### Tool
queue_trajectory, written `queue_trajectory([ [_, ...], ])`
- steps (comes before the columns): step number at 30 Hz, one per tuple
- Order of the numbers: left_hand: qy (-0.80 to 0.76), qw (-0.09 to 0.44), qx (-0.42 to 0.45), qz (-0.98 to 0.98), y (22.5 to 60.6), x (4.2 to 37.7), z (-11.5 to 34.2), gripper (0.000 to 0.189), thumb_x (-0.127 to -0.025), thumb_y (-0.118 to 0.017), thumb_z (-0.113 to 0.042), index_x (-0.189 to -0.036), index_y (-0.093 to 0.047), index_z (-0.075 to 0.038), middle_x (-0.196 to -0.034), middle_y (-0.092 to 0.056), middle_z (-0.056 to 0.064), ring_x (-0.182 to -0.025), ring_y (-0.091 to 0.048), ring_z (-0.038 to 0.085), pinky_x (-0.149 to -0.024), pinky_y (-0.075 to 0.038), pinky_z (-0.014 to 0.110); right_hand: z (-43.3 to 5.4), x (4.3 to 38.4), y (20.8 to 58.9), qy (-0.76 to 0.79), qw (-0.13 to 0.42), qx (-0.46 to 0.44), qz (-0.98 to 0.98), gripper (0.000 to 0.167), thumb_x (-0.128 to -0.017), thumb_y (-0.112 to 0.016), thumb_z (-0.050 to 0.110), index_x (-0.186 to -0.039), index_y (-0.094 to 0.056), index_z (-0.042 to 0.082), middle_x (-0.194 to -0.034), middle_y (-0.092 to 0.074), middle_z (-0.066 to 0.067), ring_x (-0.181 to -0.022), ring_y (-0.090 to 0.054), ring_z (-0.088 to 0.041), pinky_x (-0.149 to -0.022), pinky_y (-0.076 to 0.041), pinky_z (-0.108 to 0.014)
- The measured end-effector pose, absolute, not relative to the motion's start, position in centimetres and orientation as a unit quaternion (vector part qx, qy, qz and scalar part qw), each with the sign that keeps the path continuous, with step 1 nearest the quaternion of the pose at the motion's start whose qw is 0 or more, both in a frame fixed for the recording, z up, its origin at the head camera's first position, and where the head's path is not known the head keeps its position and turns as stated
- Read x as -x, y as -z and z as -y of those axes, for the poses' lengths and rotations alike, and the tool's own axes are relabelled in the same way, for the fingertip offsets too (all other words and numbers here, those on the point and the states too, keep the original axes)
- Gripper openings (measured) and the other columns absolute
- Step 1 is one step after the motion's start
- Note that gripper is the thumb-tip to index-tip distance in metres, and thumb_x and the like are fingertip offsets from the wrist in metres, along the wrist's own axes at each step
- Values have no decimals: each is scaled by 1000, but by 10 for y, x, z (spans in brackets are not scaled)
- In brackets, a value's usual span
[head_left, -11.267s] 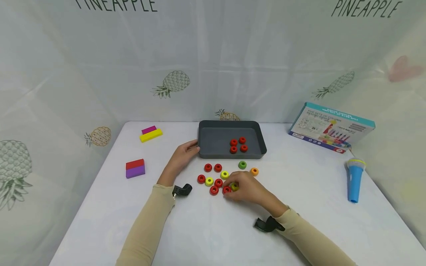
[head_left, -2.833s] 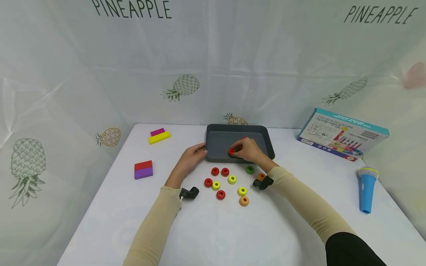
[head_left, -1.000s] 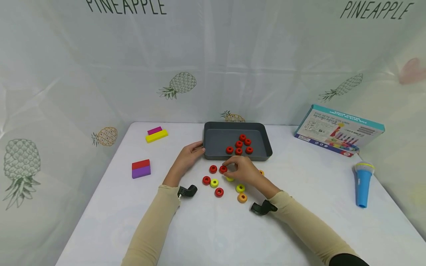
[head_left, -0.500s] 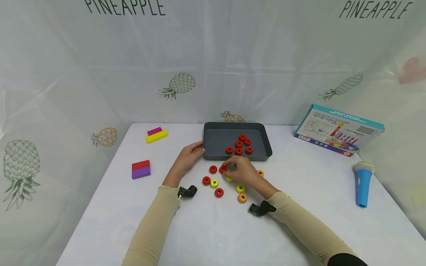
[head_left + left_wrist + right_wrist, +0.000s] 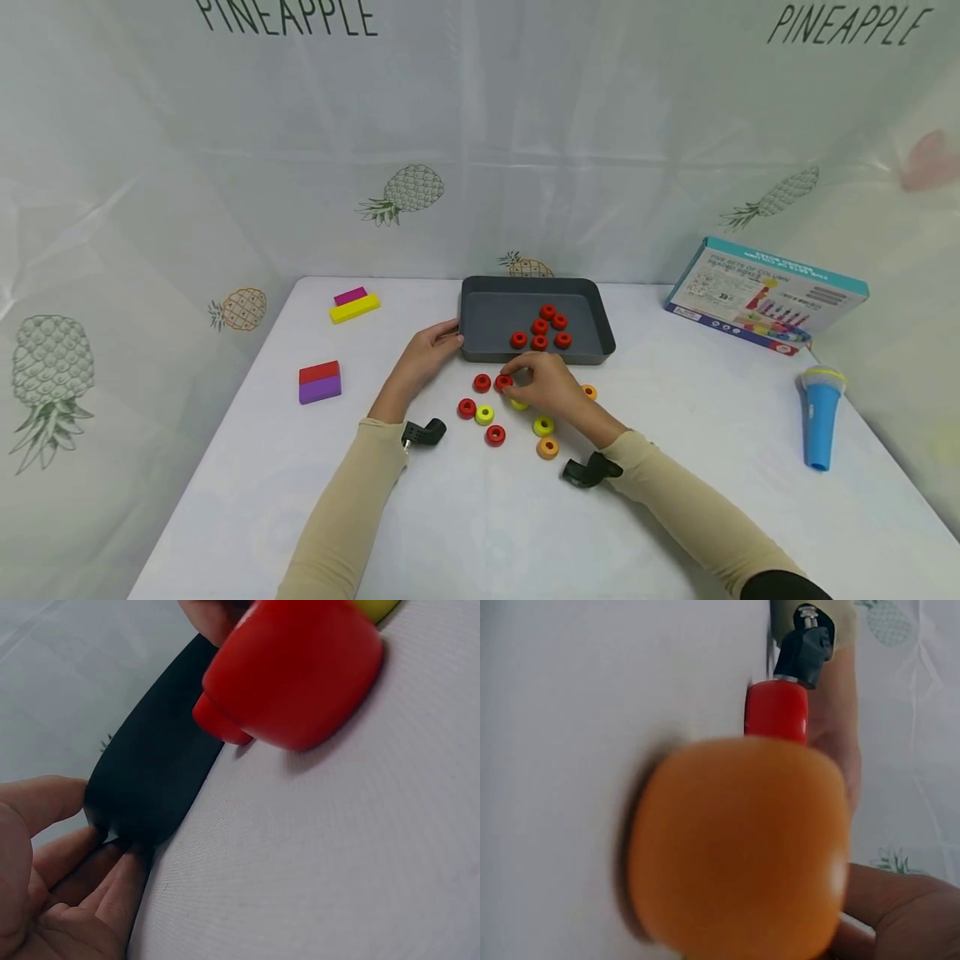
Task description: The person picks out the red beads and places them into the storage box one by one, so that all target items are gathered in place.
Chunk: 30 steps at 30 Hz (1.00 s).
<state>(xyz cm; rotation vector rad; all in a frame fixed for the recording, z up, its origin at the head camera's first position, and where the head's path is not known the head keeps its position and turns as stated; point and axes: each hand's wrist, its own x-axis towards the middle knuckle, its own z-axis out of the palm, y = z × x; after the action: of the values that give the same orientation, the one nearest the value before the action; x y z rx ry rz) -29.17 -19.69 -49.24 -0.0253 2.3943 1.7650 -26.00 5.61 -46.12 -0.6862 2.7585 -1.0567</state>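
My left hand holds the dark grey tray at its left side near the front corner; in the left wrist view, thumb and fingers meet the tray wall. Several red ring beads lie in the tray's right half. Just in front of the tray, my right hand pinches a red bead between thumb and fingertips. Close by on the table are more red beads, yellow beads and orange beads. One yellow bead is partly hidden under the right hand.
Purple and yellow blocks lie at the back left, with a red and purple pair nearer. A printed toy box leans at the back right, and a blue toy microphone lies below it. A pineapple-print curtain hangs behind.
More red beads are in the tray than at first. The right hand has come back from inside the tray to a red bead on the table. During the last second both hands stay nearly still.
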Motion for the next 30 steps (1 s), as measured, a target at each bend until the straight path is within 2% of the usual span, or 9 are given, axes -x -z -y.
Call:
queue_trajectory([
  [4,-596,82,1,-799,491,291,197,56,-99,-63,-38,-151,-48,-25,-152,-54,4,-141,-51,23,-121,-38,44,-57,261,455,351,44,236,-905,22,-81,-84,18,-103,-79,18,-98,-74,3,-71,-50,-16,-57,-41,-23],
  [8,-601,79,-6,-795,490,291,198,56,-100,-62,-36,-152,-48,-21,-154,-52,5,-142,-50,24,-122,-36,43,-57,263,447,353,30,252,-901,21,-81,-85,18,-101,-79,17,-94,-74,3,-69,-50,-15,-57,-41,-24],
  [13,-600,84,-2,-795,491,291,197,56,-100,-63,-37,-152,-48,-22,-154,-52,4,-142,-50,23,-122,-36,43,-58,267,437,352,25,255,-901,21,-81,-85,18,-101,-79,16,-89,-72,2,-67,-49,-16,-56,-40,-24],
  [22,-610,87,2,-787,491,291,197,55,-99,-64,-35,-151,-49,-22,-151,-55,5,-140,-52,22,-120,-38,42,-57,277,420,356,12,267,-896,20,-83,-84,17,-102,-80,16,-98,-75,2,-69,-51,-19,-59,-42,-26],
  [26,-611,87,2,-786,492,292,198,55,-99,-64,-36,-151,-50,-22,-150,-55,6,-140,-53,22,-120,-38,42,-54,283,412,359,3,277,-891,21,-83,-84,16,-103,-80,15,-98,-75,0,-67,-53,-23,-55,-42,-26],
  [30,-611,89,1,-787,492,292,198,55,-100,-63,-35,-151,-50,-22,-150,-55,5,-139,-53,22,-120,-39,43,-52,289,405,358,-4,288,-888,22,-83,-83,14,-104,-79,12,-98,-76,-3,-62,-53,-21,-52,-42,-25],
])
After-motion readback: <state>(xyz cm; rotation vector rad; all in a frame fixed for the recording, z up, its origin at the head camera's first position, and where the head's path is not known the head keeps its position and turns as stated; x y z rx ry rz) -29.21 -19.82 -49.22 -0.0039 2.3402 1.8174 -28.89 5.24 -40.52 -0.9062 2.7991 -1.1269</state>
